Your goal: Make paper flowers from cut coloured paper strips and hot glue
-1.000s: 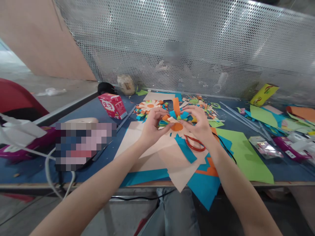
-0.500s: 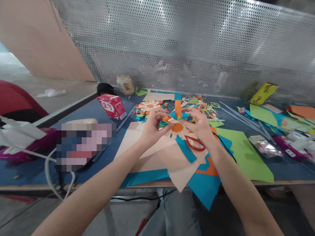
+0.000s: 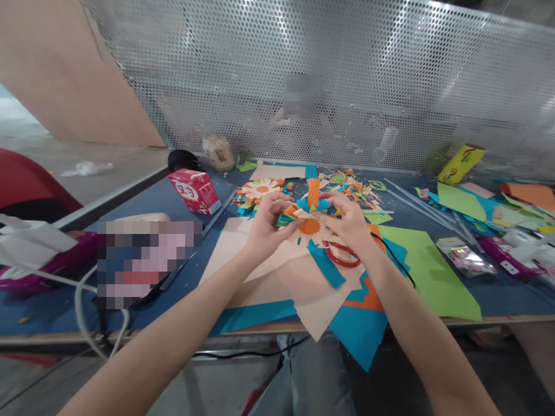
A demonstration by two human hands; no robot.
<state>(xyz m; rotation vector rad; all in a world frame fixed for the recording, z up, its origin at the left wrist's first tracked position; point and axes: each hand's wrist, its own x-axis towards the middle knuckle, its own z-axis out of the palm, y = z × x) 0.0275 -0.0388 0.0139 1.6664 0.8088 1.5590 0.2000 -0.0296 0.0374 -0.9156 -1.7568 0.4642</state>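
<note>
Head view. The left hand [image 3: 264, 228] and the right hand [image 3: 351, 222] meet above the table [image 3: 52, 303], just behind the scissors [image 3: 342, 254]. Both hands are closed on one paper flower [image 3: 306, 209], a bundle of blue, orange and green strips. The left thumb and fingers pinch its left edge, and the right thumb and fingers pinch its right edge. The flower is held clear of the table, behind the scissors and slightly to their left. An orange strip [image 3: 313, 189] stands up from its far side. An orange disc [image 3: 309, 226] lies just below the flower, between it and the scissors.

The scissors have red handles and rest on a peach sheet [image 3: 269, 271], partly covered by the right wrist. A blue sheet [image 3: 359, 329] lies in front of the scissors and overhangs the table edge. A green sheet [image 3: 427, 271] lies to the right of the scissors. A second flower [image 3: 261, 189] lies flat, behind and to the left of the scissors. A red carton [image 3: 195, 190] stands further left. A yellow box [image 3: 462, 163] sits far behind and to the right, against the mesh screen [image 3: 390, 86].
</note>
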